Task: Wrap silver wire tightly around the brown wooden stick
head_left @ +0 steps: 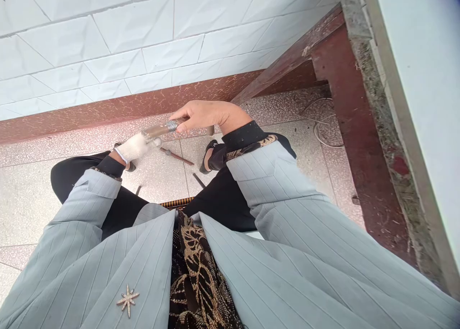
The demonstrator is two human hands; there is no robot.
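My left hand [134, 147], in a white glove, is closed around one end of a short metal rod-like tool [163, 128]. My right hand [204, 114] is bare and pinches the tool's other end, near a ribbed silver collar. Both hands hold it above my knees. I sit in a grey pinstriped jacket with black sleeves and black trousers. What the glove covers of the tool is hidden.
A thin rusty rod [177, 157] and two short dark metal pieces [198, 180] lie on the speckled tile floor [28, 194] between my feet. White wire [319, 132] curls on the floor at right. A white tiled wall [108, 41] faces me; a dark red door frame [359, 127] stands at right.
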